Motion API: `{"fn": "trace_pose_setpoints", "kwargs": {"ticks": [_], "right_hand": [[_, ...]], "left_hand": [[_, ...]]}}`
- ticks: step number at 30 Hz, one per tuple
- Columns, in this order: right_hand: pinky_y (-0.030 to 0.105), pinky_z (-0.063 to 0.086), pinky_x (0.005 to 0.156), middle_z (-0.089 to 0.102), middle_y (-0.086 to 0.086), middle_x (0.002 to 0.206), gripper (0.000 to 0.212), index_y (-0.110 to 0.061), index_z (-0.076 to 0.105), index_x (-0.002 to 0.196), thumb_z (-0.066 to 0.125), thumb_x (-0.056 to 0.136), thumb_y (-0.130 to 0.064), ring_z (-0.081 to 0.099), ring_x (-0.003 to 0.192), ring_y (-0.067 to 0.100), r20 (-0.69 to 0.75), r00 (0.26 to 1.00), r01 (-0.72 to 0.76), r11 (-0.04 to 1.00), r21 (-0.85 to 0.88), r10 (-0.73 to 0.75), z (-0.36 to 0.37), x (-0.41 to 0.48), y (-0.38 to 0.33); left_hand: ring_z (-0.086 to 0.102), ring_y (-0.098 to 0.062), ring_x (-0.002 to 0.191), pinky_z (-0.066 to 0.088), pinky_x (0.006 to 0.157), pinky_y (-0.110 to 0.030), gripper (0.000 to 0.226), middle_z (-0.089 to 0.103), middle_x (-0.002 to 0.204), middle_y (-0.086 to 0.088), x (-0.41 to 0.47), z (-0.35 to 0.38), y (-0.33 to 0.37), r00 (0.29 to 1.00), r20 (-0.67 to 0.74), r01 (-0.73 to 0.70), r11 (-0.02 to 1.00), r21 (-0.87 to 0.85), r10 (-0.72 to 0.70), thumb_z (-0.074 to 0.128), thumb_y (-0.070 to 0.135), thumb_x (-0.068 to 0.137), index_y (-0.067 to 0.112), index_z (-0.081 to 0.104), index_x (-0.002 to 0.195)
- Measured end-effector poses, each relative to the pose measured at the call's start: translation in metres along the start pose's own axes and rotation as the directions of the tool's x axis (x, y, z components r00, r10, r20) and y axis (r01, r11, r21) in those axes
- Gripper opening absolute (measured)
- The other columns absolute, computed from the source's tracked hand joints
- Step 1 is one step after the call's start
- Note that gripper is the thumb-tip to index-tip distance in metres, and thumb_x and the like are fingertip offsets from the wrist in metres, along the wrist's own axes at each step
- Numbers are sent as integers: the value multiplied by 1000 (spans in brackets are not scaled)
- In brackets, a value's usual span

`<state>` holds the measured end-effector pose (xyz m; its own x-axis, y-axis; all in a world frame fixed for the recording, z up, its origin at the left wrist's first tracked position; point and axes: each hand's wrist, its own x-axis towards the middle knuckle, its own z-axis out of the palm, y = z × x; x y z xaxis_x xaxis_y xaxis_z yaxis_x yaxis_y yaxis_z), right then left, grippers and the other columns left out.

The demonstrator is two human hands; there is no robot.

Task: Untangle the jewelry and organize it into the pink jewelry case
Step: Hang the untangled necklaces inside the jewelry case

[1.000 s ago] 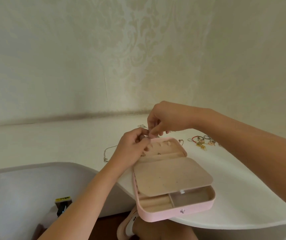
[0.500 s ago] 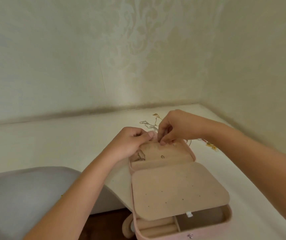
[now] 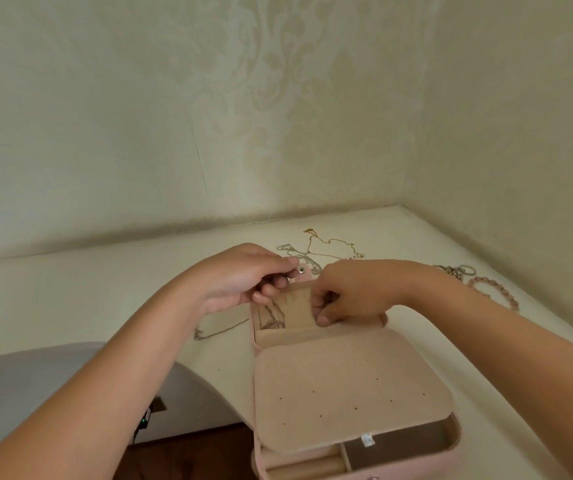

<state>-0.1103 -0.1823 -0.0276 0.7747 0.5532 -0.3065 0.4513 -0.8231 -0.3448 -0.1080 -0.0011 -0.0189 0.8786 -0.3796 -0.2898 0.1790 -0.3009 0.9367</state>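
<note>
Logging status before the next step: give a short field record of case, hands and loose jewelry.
Case: pink rectangular jewelry case, open on white table
Left hand: fingers curled at top edge of lid, by the snap
Right hand: fingers curled inside lid, grasp hidden
In lid: thin chain
Loose behind case: gold chain, silver chain
Loose at right: pink bead bracelet

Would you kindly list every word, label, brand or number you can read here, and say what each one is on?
None can be read.
The small white tab on the pink jewelry case looks blank.
The dark device with a green light at lower left shows no legible marking.
</note>
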Motion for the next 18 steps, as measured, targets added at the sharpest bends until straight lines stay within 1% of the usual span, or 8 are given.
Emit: {"fn": "trace_pose_setpoints", "kwargs": {"ticks": [2, 4, 6, 9, 12, 14, 16, 18], "right_hand": [[20, 37, 61, 56, -9, 74, 10, -20, 64, 90, 57, 94, -27, 49, 67, 6, 10, 1000, 4, 998, -66, -3, 1, -1, -2], [22, 37, 63, 56, -5, 78, 13, -18, 62, 91, 54, 96, -26, 49, 70, 10, 8, 1000, 4, 997, -80, -3, 2, -3, -1], [18, 38, 62, 58, -6, 81, 13, -17, 59, 89, 51, 97, -23, 51, 70, 6, -23, 1000, 5, 1000, -6, -5, 2, -7, 3], [11, 41, 63, 62, -7, 80, 15, -16, 52, 83, 49, 97, -13, 56, 67, 0, -134, 991, 48, 975, 216, -19, 3, -13, 14], [16, 45, 65, 62, 1, 76, 12, -10, 54, 87, 52, 93, 0, 56, 63, 4, -253, 966, 160, 884, 440, -50, 2, -19, 24], [18, 47, 66, 63, 2, 72, 18, -9, 58, 87, 51, 90, 8, 58, 65, 10, -304, 949, 247, 793, 557, -82, -3, -24, 27], [18, 48, 66, 63, 2, 70, 23, -8, 60, 86, 50, 89, 12, 59, 68, 15, -346, 933, 312, 707, 635, -101, -9, -30, 31], [19, 50, 66, 64, 5, 72, 21, -6, 62, 85, 52, 89, 13, 61, 68, 15, -389, 914, 370, 633, 679, -117, -12, -34, 35]], "left_hand": [[33, -7, 44, 27, 37, -15, 25, 45, 56, -1, -1, 0, 3, 1000, 2, 29, 999, -24, -29, 54, 15, 96, 7, 59, 73], [33, -7, 44, 27, 37, -14, 24, 46, 56, -1, -2, -1, 5, 998, 0, 55, 997, -53, -55, 53, 13, 96, 6, 60, 74], [34, -7, 44, 27, 37, -14, 24, 48, 57, -2, -2, -3, 5, 997, 3, 72, 994, -77, -72, 52, 12, 97, 3, 61, 77], [38, -6, 44, 30, 38, -13, 26, 51, 61, -4, 0, -3, 5, 997, 24, 76, 993, -85, -74, 47, 9, 98, 0, 65, 82], [45, -5, 45, 34, 41, -13, 26, 59, 62, -3, 3, -3, 6, 997, 57, 60, 995, -80, -55, 43, 5, 99, -3, 67, 93], [49, -5, 49, 38, 43, -14, 27, 65, 66, -3, 6, -3, 6, 996, 85, 35, 997, -71, -28, 41, 3, 99, -3, 67, 98], [51, -5, 52, 39, 45, -14, 28, 69, 73, -5, 8, -3, 7, 994, 112, 12, 998, -55, -6, 40, 3, 99, 0, 68, 99], [51, -6, 54, 40, 46, -14, 27, 70, 82, -8, 10, -4, 9, 991, 132, -8, 999, -32, 13, 41, 3, 99, 2, 68, 100]]}}
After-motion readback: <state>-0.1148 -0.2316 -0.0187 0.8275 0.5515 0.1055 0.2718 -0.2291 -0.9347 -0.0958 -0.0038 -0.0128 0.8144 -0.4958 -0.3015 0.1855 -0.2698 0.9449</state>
